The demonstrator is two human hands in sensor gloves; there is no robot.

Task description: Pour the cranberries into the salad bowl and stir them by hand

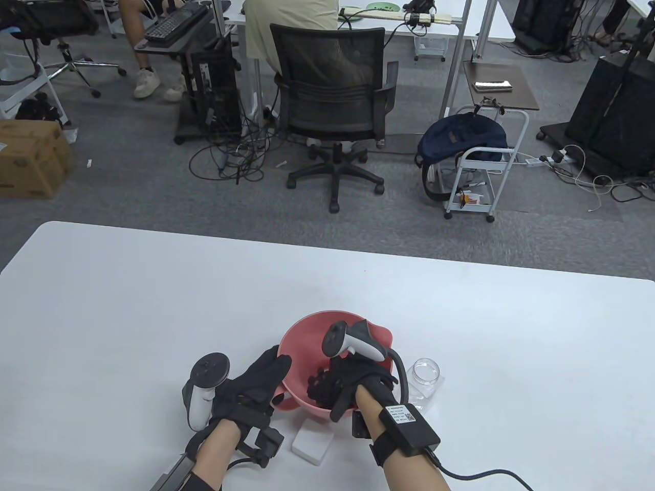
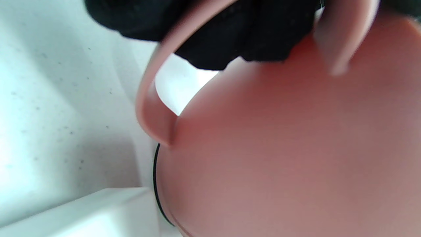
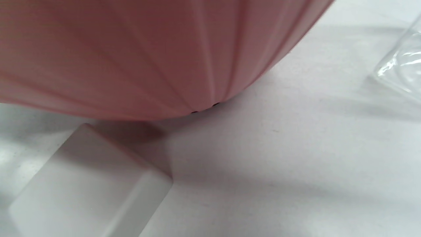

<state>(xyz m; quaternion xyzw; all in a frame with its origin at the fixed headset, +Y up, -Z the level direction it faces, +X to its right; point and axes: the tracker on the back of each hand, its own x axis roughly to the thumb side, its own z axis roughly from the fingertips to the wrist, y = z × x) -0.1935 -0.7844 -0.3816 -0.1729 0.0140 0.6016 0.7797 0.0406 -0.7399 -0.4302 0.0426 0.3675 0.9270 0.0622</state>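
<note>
The pink salad bowl (image 1: 307, 332) stands near the table's front edge. My left hand (image 1: 274, 365) grips its left rim, and in the left wrist view the gloved fingers (image 2: 230, 33) lie over the bowl's loop handle (image 2: 148, 108). My right hand (image 1: 332, 381) reaches down inside the bowl, fingers loosely bent among dark contents that I cannot make out clearly. The thumb lies over the near rim. The right wrist view shows only the bowl's ribbed outer wall (image 3: 148, 56). An empty clear jar (image 1: 426, 376) sits just right of the bowl.
A white square lid (image 1: 312, 444) lies on the white table (image 1: 128, 307) just in front of the bowl, also visible as the lid (image 3: 88, 184) in the right wrist view. Cables trail from both wrists. Beyond the table are an office chair, desks and a seated person.
</note>
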